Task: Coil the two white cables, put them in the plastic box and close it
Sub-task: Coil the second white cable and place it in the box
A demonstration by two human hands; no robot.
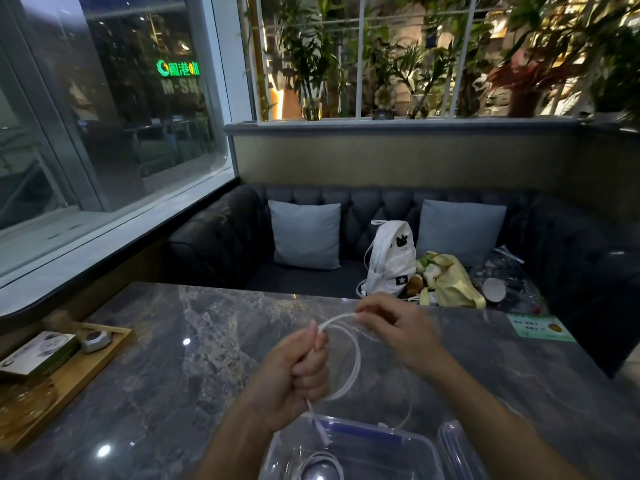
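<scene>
Bottom edge cuts off plastic box (415, 437); coiled cable (322, 455) inside blurry. Upright white cable loop (359, 358) gripped in fisted left hand (294, 372); right hand (398, 330) pinches its top; plug (323, 436) dangles downward.

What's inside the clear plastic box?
A coiled white cable lies in the plastic box, and an end of the held cable dangles above it. The picture's bottom edge cuts off the box's near part, hiding anything there.

White cable (353, 355); clear plastic box (349, 441); grey marbled table (207, 341); light-blue cushions (306, 233).
</scene>
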